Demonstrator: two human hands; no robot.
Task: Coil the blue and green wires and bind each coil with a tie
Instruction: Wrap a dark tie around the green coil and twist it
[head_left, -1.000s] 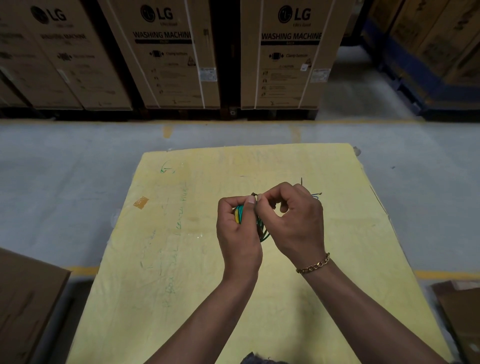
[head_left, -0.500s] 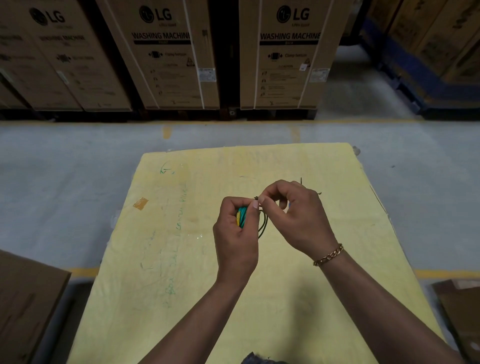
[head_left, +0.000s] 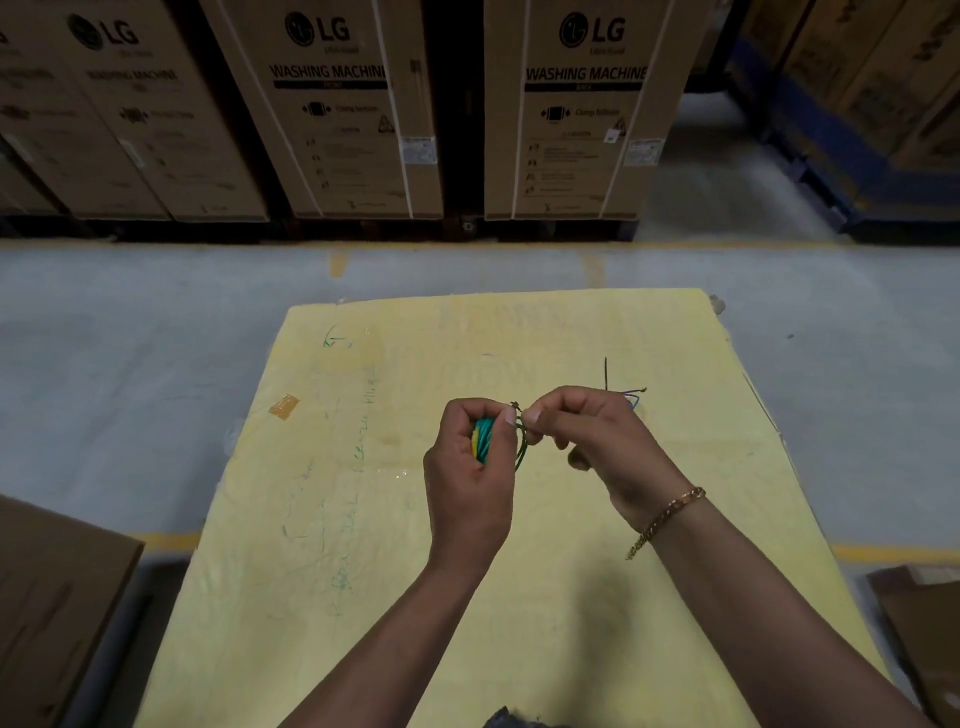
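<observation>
**Why the two-handed pinch?**

Above the pale-yellow padded surface (head_left: 363, 519), our left hand (head_left: 467, 488) clamps the small green-and-yellow wire coil (head_left: 483, 440) so it can't spring open. Our right hand (head_left: 597, 447), alongside, pinches the thin dark tie (head_left: 516, 407), probably to twist it.

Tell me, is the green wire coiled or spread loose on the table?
Coiled. The green wire sits as tight loops gripped in the left hand; the right hand pinches a thin strand at its top.
</observation>
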